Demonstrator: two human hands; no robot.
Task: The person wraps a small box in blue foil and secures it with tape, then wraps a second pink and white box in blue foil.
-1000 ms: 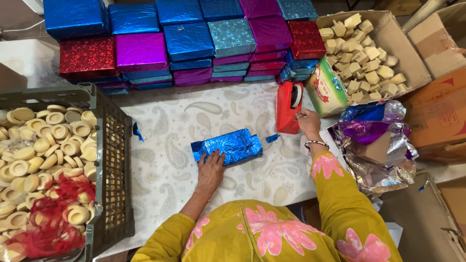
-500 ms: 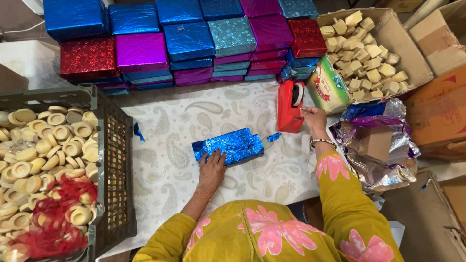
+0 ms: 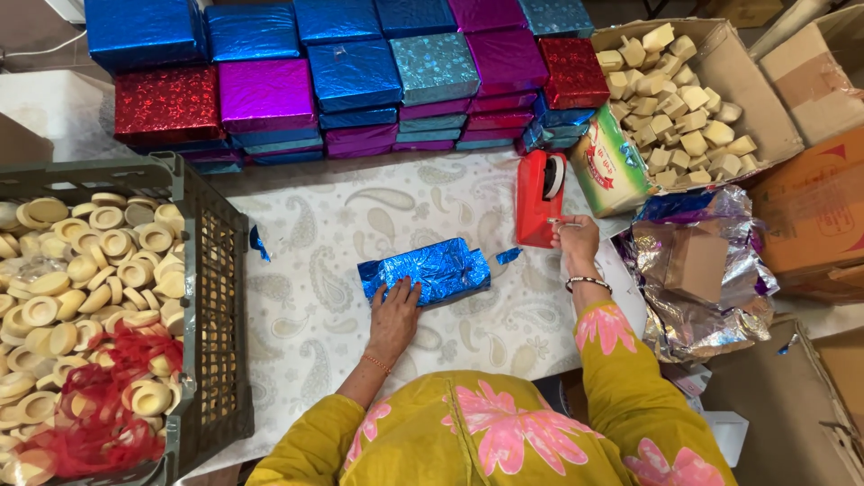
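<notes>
A box half wrapped in shiny blue foil (image 3: 426,270) lies on the white paisley-patterned cloth (image 3: 315,225). My left hand (image 3: 394,317) rests flat on the near edge of that box, fingers spread. My right hand (image 3: 578,243) is at the front of a red tape dispenser (image 3: 540,198), fingers pinched on the tape end. Two small scraps of blue foil (image 3: 508,256) (image 3: 259,243) lie on the cloth beside the box.
Stacks of foil-wrapped boxes in blue, red, purple and teal (image 3: 342,76) line the far side. A dark crate of round clay cups with red netting (image 3: 81,306) stands left. Right: a carton of pale blocks (image 3: 693,99), crumpled foil sheets around a brown box (image 3: 697,265), cardboard boxes (image 3: 810,216).
My right hand has stayed at the tape dispenser with small shifts, drawing back slightly toward me. My left hand keeps pressing on the blue-wrapped box.
</notes>
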